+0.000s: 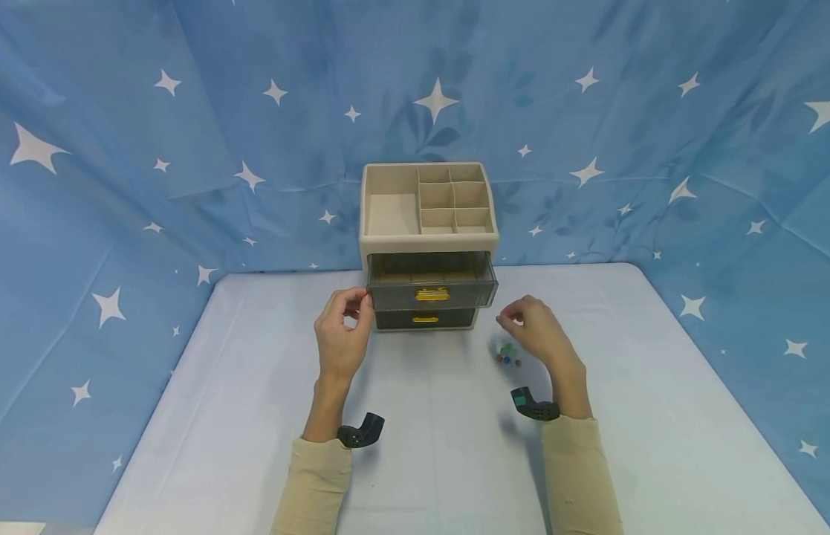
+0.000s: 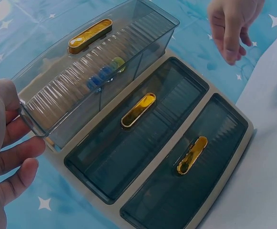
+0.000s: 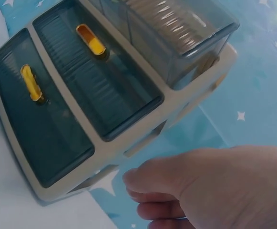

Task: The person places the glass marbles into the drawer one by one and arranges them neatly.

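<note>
Head view: the step in hand looks like steadying the pulled-out smoky top drawer (image 1: 396, 299) of the desktop organizer (image 1: 391, 215) while the other hand tends to loose glassy marbles (image 1: 506, 348), which lie on the table at five o'clock from the organizer. Blue and yellow-green marbles (image 2: 100, 78) show in that drawer. The next move, I judge, calls for a still drawer and fine fingertip control. From seven o'clock, the left hand (image 1: 341, 334) pinches the drawer's left front corner. From five o'clock, the right hand (image 1: 539, 331) hovers by the loose marbles, fingers curled toward the thumb; I cannot tell whether the fingertips hide something small.
</note>
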`<act>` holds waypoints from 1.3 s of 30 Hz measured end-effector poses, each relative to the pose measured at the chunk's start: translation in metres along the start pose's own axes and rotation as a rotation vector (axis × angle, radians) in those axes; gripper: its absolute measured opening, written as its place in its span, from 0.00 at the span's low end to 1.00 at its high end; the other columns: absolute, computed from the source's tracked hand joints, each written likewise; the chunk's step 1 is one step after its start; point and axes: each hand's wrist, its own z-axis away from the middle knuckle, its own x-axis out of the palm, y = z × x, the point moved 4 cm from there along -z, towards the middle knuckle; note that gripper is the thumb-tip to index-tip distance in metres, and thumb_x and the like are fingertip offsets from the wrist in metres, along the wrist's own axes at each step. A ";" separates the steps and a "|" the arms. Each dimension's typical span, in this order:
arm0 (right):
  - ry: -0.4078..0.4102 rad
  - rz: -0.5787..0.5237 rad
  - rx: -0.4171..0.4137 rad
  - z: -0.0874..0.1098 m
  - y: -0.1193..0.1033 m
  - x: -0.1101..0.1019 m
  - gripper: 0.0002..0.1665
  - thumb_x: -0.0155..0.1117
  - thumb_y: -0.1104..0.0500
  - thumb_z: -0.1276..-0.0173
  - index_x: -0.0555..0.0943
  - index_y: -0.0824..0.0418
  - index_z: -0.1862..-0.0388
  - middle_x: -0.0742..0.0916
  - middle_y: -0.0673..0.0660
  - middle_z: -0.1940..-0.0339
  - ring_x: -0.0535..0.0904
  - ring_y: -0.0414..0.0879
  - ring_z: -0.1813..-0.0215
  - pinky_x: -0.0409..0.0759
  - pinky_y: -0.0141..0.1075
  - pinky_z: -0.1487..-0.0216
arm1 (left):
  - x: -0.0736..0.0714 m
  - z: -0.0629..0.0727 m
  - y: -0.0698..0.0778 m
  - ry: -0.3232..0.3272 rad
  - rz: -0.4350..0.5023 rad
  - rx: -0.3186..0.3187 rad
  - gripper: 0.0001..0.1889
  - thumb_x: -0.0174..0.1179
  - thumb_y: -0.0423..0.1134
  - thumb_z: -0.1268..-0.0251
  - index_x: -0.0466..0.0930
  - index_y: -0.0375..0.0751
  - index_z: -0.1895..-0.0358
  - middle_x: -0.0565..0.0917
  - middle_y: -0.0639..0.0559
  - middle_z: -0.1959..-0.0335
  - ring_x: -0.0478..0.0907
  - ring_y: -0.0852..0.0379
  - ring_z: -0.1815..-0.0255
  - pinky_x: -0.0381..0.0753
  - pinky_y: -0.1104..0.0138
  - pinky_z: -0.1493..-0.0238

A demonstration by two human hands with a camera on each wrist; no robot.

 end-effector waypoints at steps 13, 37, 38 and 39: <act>0.166 -0.017 -0.033 0.009 -0.019 -0.019 0.18 0.59 0.55 0.25 0.83 0.69 0.50 0.83 0.66 0.51 0.77 0.60 0.47 0.78 0.56 0.43 | 0.000 0.000 -0.003 0.007 -0.008 0.004 0.05 0.62 0.26 0.36 0.83 0.31 0.59 0.85 0.42 0.65 0.81 0.51 0.66 0.82 0.59 0.68; 0.785 -0.273 -0.321 0.032 -0.067 -0.048 0.11 0.65 0.63 0.30 0.84 0.70 0.54 0.83 0.66 0.59 0.80 0.55 0.58 0.74 0.35 0.58 | 0.001 0.000 0.000 0.014 -0.034 0.008 0.05 0.61 0.22 0.38 0.82 0.27 0.60 0.85 0.38 0.66 0.80 0.48 0.68 0.82 0.57 0.69; 0.795 -0.278 -0.330 0.033 -0.069 -0.048 0.11 0.66 0.63 0.30 0.84 0.70 0.54 0.83 0.66 0.58 0.80 0.55 0.58 0.74 0.34 0.59 | 0.001 0.000 0.000 0.012 -0.034 0.005 0.05 0.61 0.23 0.38 0.82 0.27 0.60 0.85 0.39 0.66 0.80 0.48 0.68 0.82 0.57 0.69; 0.801 -0.278 -0.337 0.034 -0.072 -0.048 0.11 0.66 0.63 0.30 0.85 0.69 0.54 0.83 0.66 0.59 0.80 0.55 0.58 0.74 0.34 0.59 | 0.001 0.000 -0.001 0.009 -0.029 0.002 0.05 0.61 0.24 0.37 0.82 0.28 0.60 0.85 0.40 0.66 0.81 0.49 0.68 0.82 0.57 0.68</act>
